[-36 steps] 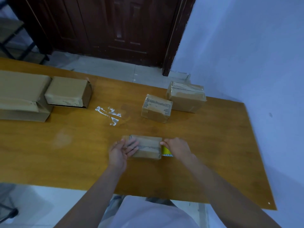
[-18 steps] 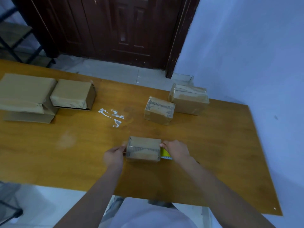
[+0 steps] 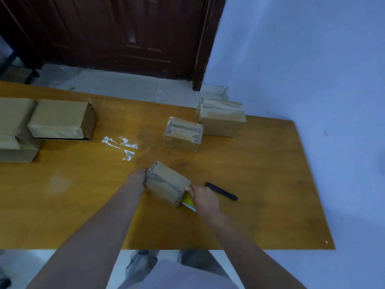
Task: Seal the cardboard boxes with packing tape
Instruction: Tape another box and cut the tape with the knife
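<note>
1. Small box [image 3: 166, 183] sits skewed on the counter [image 3: 260, 184], near its front-middle.
2. Left hand [image 3: 137, 178] grips the box's left end; its fingers are hidden behind the box.
3. Right hand [image 3: 205, 198] at the box's right end pinches a yellow tape piece [image 3: 188, 201] against it.
4. Black pen [image 3: 221, 191] lies just right of the box.
5. Two taped boxes [image 3: 183, 134] [image 3: 221, 116] stand behind the box.
6. More boxes [image 3: 60, 119] sit far left of it; white scraps [image 3: 120, 146] lie between.

No legible text on any box [image 3: 167, 183] (print too blurred)
</note>
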{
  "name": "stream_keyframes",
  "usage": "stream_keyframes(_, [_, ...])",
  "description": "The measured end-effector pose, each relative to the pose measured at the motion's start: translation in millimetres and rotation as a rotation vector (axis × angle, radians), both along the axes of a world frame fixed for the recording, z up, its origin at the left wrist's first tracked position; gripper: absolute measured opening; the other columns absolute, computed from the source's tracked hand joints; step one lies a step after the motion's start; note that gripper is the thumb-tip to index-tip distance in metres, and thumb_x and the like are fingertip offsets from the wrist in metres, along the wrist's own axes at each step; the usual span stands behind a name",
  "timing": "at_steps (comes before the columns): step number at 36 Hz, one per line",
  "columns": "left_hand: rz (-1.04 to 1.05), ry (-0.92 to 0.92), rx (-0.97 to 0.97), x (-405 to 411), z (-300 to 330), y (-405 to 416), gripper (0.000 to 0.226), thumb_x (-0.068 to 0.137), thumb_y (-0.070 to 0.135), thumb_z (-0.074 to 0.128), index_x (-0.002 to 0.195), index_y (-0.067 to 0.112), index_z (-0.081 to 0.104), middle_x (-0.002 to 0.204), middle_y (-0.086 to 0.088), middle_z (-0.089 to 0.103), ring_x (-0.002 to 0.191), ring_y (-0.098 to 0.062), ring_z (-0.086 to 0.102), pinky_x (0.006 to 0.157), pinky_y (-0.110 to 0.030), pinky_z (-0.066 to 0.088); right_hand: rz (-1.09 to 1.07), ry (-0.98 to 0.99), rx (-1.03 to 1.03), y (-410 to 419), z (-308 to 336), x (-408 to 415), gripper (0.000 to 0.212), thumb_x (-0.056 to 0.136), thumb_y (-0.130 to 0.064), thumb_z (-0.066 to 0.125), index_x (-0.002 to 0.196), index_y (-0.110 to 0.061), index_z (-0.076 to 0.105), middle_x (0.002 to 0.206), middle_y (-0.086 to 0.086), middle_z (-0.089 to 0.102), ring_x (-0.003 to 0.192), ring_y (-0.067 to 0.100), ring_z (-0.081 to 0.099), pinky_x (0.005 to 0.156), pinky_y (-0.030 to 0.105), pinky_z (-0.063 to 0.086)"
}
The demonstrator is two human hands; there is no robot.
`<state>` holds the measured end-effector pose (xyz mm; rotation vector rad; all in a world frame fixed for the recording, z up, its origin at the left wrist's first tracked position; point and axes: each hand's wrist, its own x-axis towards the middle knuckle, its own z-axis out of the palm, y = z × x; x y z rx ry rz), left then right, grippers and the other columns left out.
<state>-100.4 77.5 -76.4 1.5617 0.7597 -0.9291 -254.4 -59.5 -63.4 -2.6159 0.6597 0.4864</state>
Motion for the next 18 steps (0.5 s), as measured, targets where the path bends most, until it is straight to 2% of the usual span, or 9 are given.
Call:
stream_keyframes(2, [-0.015,0.024,0.035,5,-5,1,0.025,0.099,0.018,0.049,0.083,0.001,0.056,0.083,-0.012,0.051,0.076,-0.028,0.048,0.075,-0.036,0.041,-0.054,-0.023,0.033,6,-2,-4,0.039,0.101,-0.046,0.027,0.081,-0.016,0.042,0.06,-0.005,0.036,0.066,0.021,0.048,0.043,0.025,0.023])
stream_keyframes(3, [0.002,0.033,0.06,7,-8,2,0.026,0.099,0.017,0.05,0.078,0.002,0.054,0.081,-0.012,0.049,0.069,-0.024,0.046,0.074,-0.034,0.041,-0.079,-0.039,0.053,8,-4,-6,0.041,0.1,-0.047,0.027,0.079,-0.015,0.042,0.059,-0.005,0.034,0.066,0.021,0.048,0.045,0.026,0.024])
stream_keyframes(5, [0.002,-0.002,0.145,8,-10,8,0.016,0.099,0.013,0.05,0.095,-0.001,0.058,0.085,-0.015,0.052,0.075,-0.026,0.051,0.077,-0.033,0.042,-0.118,-0.063,0.099,8,-6,-10,0.044,0.1,-0.048,0.027,0.071,-0.016,0.039,0.06,-0.005,0.035,0.065,0.02,0.048,0.047,0.029,0.026])
stream_keyframes(8, [0.028,-0.214,0.235,11,-25,15,0.033,0.097,0.008,0.05,0.13,0.005,0.051,0.121,-0.018,0.058,0.114,-0.033,0.055,0.079,-0.038,0.047,-0.185,-0.074,0.185,7,-4,-8,0.045,0.1,-0.047,0.03,0.063,-0.021,0.032,0.06,-0.003,0.037,0.055,0.014,0.04,0.045,0.026,0.025])
stream_keyframes(9, [0.057,-0.352,0.291,7,-21,17,0.035,0.096,0.009,0.051,0.131,0.004,0.051,0.125,-0.018,0.056,0.115,-0.035,0.054,0.081,-0.04,0.046,-0.205,-0.075,0.214,7,-2,-6,0.045,0.1,-0.046,0.031,0.063,-0.02,0.032,0.06,-0.002,0.037,0.053,0.013,0.037,0.046,0.026,0.024])
stream_keyframes(11, [0.131,-0.641,0.461,-6,-16,21,0.032,0.094,0.01,0.055,0.124,0.001,0.053,0.117,-0.019,0.055,0.108,-0.038,0.054,0.087,-0.047,0.045,-0.264,-0.083,0.299,7,1,-2,0.044,0.101,-0.04,0.035,0.064,-0.017,0.034,0.061,0.0,0.037,0.053,0.012,0.036,0.047,0.027,0.023])
stream_keyframes(13, [-0.044,-1.006,0.524,-26,-14,20,0.027,0.091,0.009,0.054,0.117,-0.001,0.056,0.108,-0.02,0.054,0.1,-0.038,0.052,0.085,-0.051,0.044,-0.344,-0.111,0.42,9,3,1,0.037,0.101,-0.032,0.04,0.069,-0.012,0.043,0.064,0.0,0.04,0.057,0.013,0.039,0.049,0.029,0.023])
stream_keyframes(15, [-0.365,-1.274,0.54,-52,-18,13,0.027,0.088,0.014,0.048,0.108,0.0,0.06,0.103,-0.019,0.056,0.093,-0.037,0.053,0.078,-0.047,0.046,-0.445,-0.145,0.557,13,5,4,0.025,0.097,-0.024,0.045,0.078,-0.009,0.052,0.07,0.002,0.045,0.062,0.014,0.042,0.051,0.028,0.027])
stream_keyframes(18, [-0.768,-1.329,0.551,-81,-18,0,0.041,0.086,0.031,0.04,0.106,0.005,0.065,0.107,-0.013,0.06,0.092,-0.038,0.056,0.075,-0.047,0.051,-0.549,-0.17,0.793,20,1,3,0.013,0.092,-0.017,0.051,0.079,-0.02,0.054,0.079,0.001,0.053,0.07,0.014,0.051,0.061,0.026,0.039])
